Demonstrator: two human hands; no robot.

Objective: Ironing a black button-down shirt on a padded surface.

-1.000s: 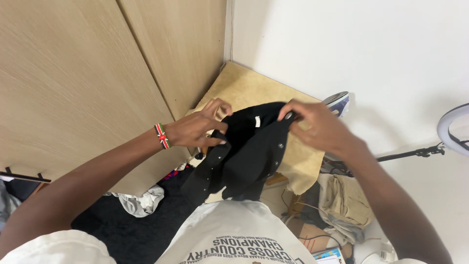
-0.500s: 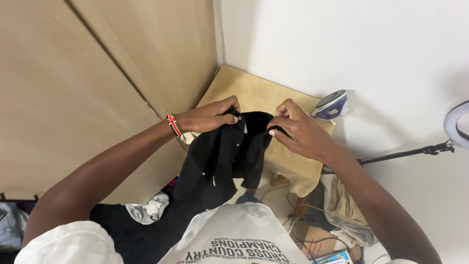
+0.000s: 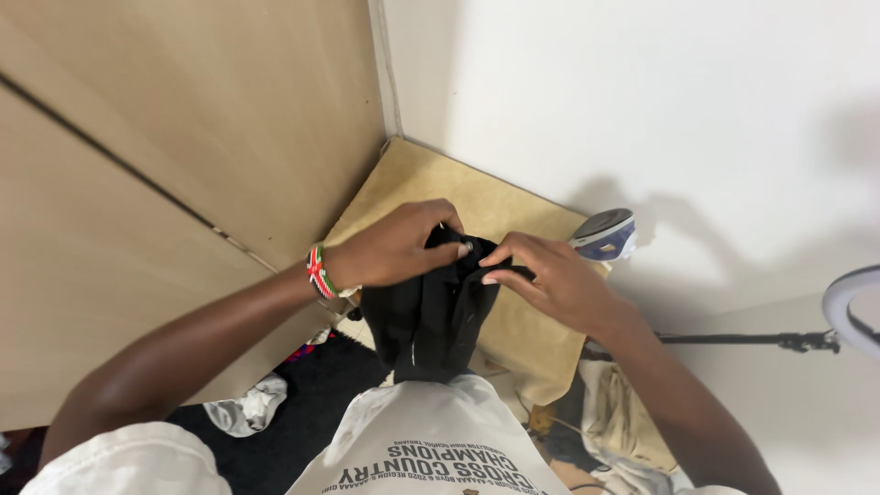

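A black garment (image 3: 426, 316) hangs bunched between both hands, above a tan padded board (image 3: 431, 188). My left hand (image 3: 394, 246), with a beaded band on its wrist, grips the garment's top edge from the left. My right hand (image 3: 550, 280) pinches the same top edge from the right, fingers pointing left. The two hands almost touch. The garment's lower part drapes down toward my white shirt.
A blue and white iron (image 3: 605, 234) stands at the board's far right edge by the white wall. Wooden cupboard doors (image 3: 183, 137) fill the left. A ring light on a dark stand (image 3: 852, 312) is at right. Clothes (image 3: 623, 412) lie heaped on the floor below.
My hands have come closer together, folding the spread garment into a narrow bundle. The view has shifted slightly, with the board now more central.
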